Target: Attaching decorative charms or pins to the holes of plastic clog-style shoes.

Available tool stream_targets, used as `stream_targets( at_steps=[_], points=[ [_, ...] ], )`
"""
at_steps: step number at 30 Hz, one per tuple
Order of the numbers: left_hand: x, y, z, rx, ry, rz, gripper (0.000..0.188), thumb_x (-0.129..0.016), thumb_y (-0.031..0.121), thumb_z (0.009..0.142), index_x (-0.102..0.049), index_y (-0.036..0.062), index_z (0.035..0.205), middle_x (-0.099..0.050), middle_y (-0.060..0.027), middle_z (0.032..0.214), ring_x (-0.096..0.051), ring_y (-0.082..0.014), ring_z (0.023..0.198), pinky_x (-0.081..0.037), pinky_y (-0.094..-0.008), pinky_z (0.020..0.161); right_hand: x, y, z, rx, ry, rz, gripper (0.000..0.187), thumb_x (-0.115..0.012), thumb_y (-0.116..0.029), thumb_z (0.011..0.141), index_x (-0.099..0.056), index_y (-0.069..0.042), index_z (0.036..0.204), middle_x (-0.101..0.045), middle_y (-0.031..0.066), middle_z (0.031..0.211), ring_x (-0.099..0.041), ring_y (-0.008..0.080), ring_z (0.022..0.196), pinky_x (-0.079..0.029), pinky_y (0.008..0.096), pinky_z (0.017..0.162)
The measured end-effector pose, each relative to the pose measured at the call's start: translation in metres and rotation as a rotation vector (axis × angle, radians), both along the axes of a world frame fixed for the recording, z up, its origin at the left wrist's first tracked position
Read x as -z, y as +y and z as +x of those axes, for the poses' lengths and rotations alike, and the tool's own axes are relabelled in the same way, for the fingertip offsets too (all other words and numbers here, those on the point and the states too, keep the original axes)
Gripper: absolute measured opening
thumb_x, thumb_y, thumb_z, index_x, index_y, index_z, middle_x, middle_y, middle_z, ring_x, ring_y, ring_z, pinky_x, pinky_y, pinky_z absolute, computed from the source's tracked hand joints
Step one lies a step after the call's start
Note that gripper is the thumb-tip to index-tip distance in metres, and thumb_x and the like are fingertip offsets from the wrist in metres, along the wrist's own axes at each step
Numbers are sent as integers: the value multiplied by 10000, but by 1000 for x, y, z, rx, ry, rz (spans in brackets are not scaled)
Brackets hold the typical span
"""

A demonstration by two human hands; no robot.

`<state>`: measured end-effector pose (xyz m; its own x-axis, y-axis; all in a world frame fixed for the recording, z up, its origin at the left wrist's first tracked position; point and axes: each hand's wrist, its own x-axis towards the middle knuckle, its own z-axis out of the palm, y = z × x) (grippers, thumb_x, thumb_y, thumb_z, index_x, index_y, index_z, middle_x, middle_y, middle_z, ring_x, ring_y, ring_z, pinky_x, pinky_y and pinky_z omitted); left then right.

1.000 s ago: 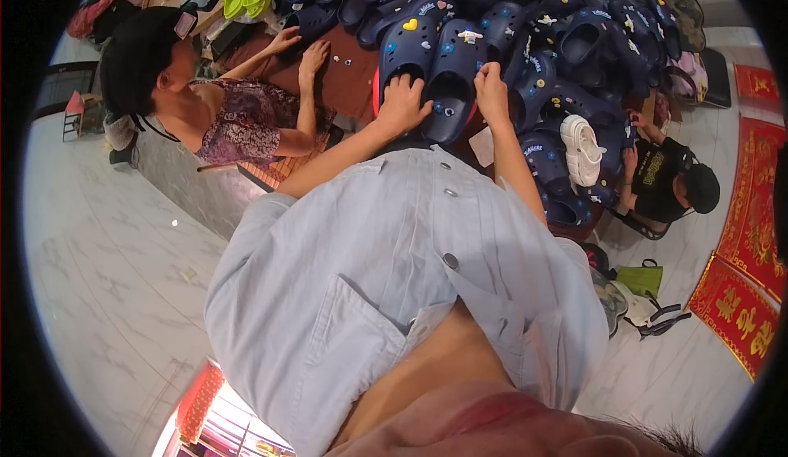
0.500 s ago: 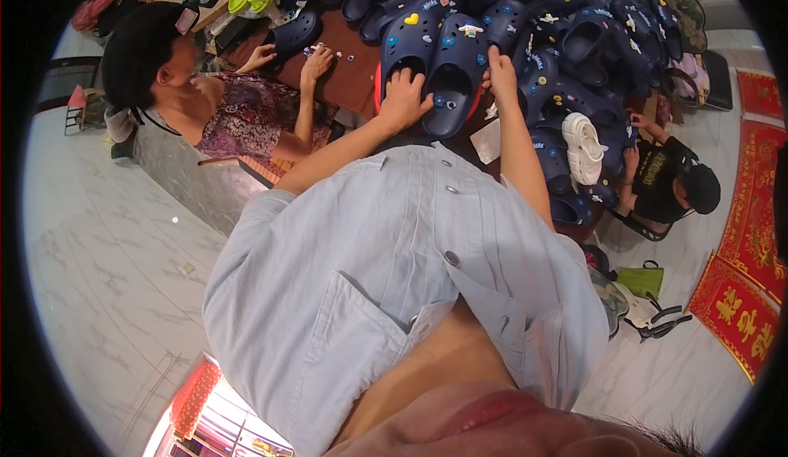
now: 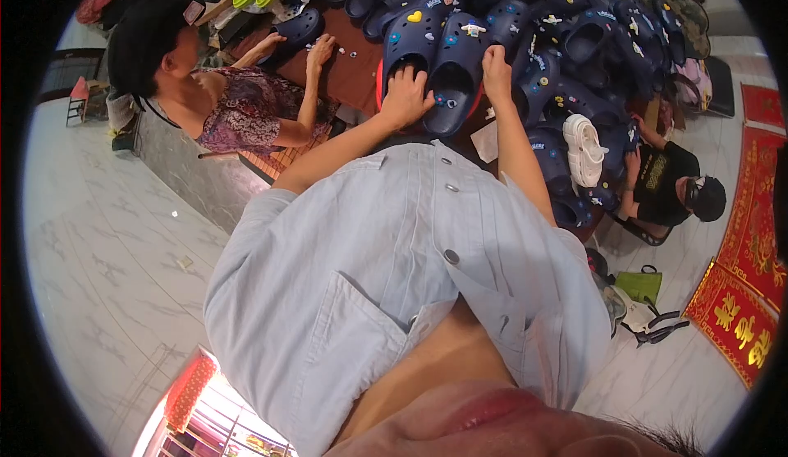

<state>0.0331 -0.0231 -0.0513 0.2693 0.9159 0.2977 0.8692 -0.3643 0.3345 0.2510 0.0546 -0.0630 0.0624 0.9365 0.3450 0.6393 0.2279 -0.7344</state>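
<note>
Navy, round-toed foam clogs with coloured charms (image 3: 448, 115): one pair, at the counter's (image 3: 353, 87) near edge. My left hand (image 3: 407, 100): part-open, fingers in the left clog's (image 3: 407, 41) opening. My right hand (image 3: 497, 73): loosely curled beside the right clog (image 3: 460, 46); its hold, I cannot tell.

Charm-studded navy clog pr (image 3: 453, 56), upright, fwd-facing

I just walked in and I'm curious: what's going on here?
The wearer's left grip is at the opening of a navy clog with a yellow heart charm; the right grip is beside the adjoining clog, its hold unclear. To the left, a co-worker has one hand at another navy clog. More clogs are heaped to the right.
</note>
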Motion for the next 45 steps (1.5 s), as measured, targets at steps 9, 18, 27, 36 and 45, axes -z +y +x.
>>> stream_targets(
  at_steps=[9,18,27,36,45],
  points=[
    [-2,0,0,-21,-23,-18,410,-664,289,743,-533,25,1028,-488,-242,1144,-486,-397,1049,-424,-493,853,19,-2,21,78,1143,-517,326,-461,-348,991,-575,-69,866,-554,46,664,-535,138,506,-380,231,428],
    [-1,1,1,-13,-13,-31,412,-656,297,746,-533,24,1030,-491,-238,1126,-488,-391,1051,-429,-489,834,-34,69,-16,120,-62,-371,666,-642,-660,754,-566,-37,977,-651,171,910,-650,335,840,-512,440,695],
    [0,0,0,-9,-26,47,421,-658,287,745,-527,17,1039,-499,-228,1069,-505,-394,1004,-442,-489,786,-42,73,-33,21,-431,-439,538,-560,-501,866,-425,-64,1150,-608,277,1065,-603,478,982,-462,563,853],
    [0,3,2,-2,-46,0,411,-656,298,741,-533,18,1016,-489,-247,1138,-487,-407,1060,-433,-502,819,4,84,1,-92,-261,-3,260,-472,-268,919,-472,-56,1069,-628,236,804,-663,387,729,-527,478,623],
    [3,0,-3,-14,-26,-11,421,-650,294,752,-520,14,1037,-495,-237,1093,-503,-400,1021,-441,-511,810,-16,54,18,-85,1322,-550,164,-517,-209,940,-529,-48,966,-670,189,869,-617,205,592,-415,247,445]
  ],
)
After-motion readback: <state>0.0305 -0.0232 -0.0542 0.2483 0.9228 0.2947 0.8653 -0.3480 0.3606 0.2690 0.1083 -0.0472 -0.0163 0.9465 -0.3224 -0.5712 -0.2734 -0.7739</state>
